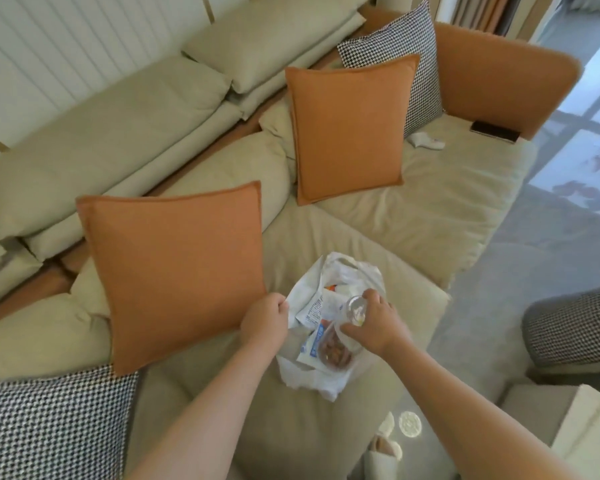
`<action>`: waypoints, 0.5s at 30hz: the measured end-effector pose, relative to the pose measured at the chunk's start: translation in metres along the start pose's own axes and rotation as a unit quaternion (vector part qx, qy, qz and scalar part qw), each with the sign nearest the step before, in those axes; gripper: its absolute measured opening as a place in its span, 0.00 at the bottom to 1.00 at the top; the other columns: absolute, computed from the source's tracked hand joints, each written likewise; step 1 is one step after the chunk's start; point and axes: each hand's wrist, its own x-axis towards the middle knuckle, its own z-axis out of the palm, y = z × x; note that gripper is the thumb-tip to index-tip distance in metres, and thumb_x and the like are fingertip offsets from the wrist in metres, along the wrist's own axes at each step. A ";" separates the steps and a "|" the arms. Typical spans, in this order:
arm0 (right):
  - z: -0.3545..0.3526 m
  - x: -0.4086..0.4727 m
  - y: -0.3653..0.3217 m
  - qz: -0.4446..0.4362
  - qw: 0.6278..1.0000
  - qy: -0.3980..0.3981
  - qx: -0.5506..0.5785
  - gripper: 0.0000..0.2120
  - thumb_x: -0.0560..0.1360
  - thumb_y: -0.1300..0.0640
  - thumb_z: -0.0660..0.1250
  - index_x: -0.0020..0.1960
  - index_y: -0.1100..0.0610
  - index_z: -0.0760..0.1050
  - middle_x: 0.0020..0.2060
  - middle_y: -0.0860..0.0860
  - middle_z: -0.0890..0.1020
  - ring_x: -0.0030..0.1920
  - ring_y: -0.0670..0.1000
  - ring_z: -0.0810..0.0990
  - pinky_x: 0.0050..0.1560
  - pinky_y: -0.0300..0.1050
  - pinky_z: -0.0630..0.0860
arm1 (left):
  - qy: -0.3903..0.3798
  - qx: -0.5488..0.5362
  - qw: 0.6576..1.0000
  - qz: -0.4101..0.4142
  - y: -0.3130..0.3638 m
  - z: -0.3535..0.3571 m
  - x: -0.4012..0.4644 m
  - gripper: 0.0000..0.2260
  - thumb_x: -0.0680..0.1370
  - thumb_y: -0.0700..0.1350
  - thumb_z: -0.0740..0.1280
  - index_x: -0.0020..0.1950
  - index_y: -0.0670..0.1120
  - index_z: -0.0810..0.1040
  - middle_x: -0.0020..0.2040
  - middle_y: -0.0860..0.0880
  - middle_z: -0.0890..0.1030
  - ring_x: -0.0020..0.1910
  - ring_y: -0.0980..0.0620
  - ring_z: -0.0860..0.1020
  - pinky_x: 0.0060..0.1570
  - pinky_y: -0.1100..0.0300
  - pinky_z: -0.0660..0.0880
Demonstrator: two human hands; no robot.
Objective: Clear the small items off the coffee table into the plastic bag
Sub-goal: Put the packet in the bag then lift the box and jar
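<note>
A white plastic bag point(312, 379) lies open on the beige sofa seat point(413, 209). Inside it I see a blue and white packet point(314, 342), a clear pack of brown snacks point(333, 355) and printed paper point(321, 304). My left hand point(265, 317) grips the bag's left edge. My right hand point(374, 323) holds a small clear bottle point(355, 308) over the bag's mouth.
Two orange cushions point(177, 268) point(350, 126) and houndstooth cushions point(49, 427) point(406, 39) sit on the sofa. A dark phone point(495, 131) and a white cloth point(425, 140) lie near the orange armrest point(499, 74). A glass table corner point(409, 431) shows at bottom right.
</note>
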 end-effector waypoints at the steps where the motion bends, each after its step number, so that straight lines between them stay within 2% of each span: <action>1: 0.004 0.009 0.001 0.010 1.000 -0.008 0.012 0.33 0.70 0.43 0.70 0.67 0.57 0.62 0.63 0.54 0.73 0.63 0.57 0.71 0.60 0.48 0.70 | 0.002 -0.009 1.000 0.001 -0.001 0.005 0.003 0.10 0.80 0.45 0.59 0.51 0.46 0.79 0.47 0.47 0.82 0.48 0.44 0.78 0.41 0.55 0.70; 4: 0.018 0.039 0.004 0.035 0.998 -0.034 0.049 0.34 0.70 0.41 0.69 0.70 0.55 0.63 0.67 0.52 0.71 0.65 0.56 0.72 0.61 0.49 0.72 | 0.009 -0.051 0.999 0.012 -0.005 0.025 0.012 0.10 0.80 0.45 0.59 0.49 0.45 0.79 0.43 0.47 0.82 0.45 0.44 0.78 0.42 0.54 0.72; 6: 0.028 0.056 0.008 0.051 0.996 -0.037 0.067 0.31 0.72 0.42 0.67 0.71 0.53 0.66 0.69 0.51 0.67 0.65 0.55 0.72 0.62 0.47 0.72 | 0.005 -0.060 0.998 0.032 -0.006 0.041 0.014 0.10 0.80 0.45 0.59 0.48 0.45 0.79 0.42 0.47 0.82 0.43 0.44 0.79 0.41 0.54 0.72; 9: 0.046 0.072 0.020 0.089 0.981 -0.047 0.164 0.27 0.74 0.45 0.68 0.69 0.54 0.69 0.69 0.53 0.66 0.62 0.55 0.75 0.58 0.43 0.72 | 0.005 -0.029 0.997 0.068 -0.008 0.064 0.016 0.10 0.81 0.45 0.59 0.48 0.45 0.79 0.40 0.46 0.82 0.42 0.44 0.78 0.40 0.53 0.71; 12: 0.058 0.080 0.036 0.116 0.967 -0.057 0.220 0.28 0.73 0.45 0.69 0.69 0.55 0.68 0.67 0.54 0.69 0.60 0.54 0.76 0.49 0.41 0.70 | -0.018 0.004 0.995 0.093 -0.015 0.083 0.014 0.10 0.81 0.47 0.57 0.47 0.47 0.76 0.38 0.46 0.81 0.40 0.44 0.78 0.40 0.52 0.71; 15: 0.068 0.088 0.047 0.124 0.953 -0.049 0.272 0.25 0.75 0.48 0.68 0.68 0.56 0.69 0.66 0.54 0.72 0.63 0.54 0.73 0.54 0.42 0.69 | -0.033 0.046 0.992 0.112 -0.023 0.097 0.014 0.11 0.82 0.49 0.55 0.48 0.48 0.75 0.40 0.47 0.80 0.40 0.45 0.78 0.40 0.52 0.72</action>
